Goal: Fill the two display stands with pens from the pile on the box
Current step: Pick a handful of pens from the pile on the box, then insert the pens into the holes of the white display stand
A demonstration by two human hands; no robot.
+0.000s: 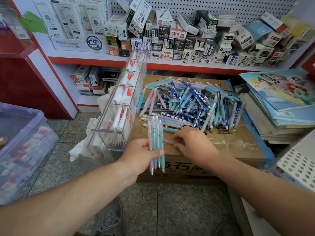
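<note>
Speckled tile floor [179, 210]; red-edged shelf [95, 59] packed with cartons. Box [230, 143] on the floor, pen pile [190, 103] on top. Clear stand [119, 106] leans at the box's left, compartments holding white-red paper. Bin [25, 133] far left, contents blurred. Left hand [136, 157]: thumb and fingers clamp pen bundle [156, 133] upright. Right hand [196, 142]: curled fingers pinch pink pen [168, 142] lying on the box.

White pegboard wall [204, 5] rising behind a red-edged shelf [88, 60], stationery boxes [187, 40] crowding it. Speckled grey tile floor [179, 210] running underneath. Red cabinet [25, 79] standing at left, clear plastic tub [34, 126] sitting nearby. Picture books [281, 116] lying stacked at right.
</note>
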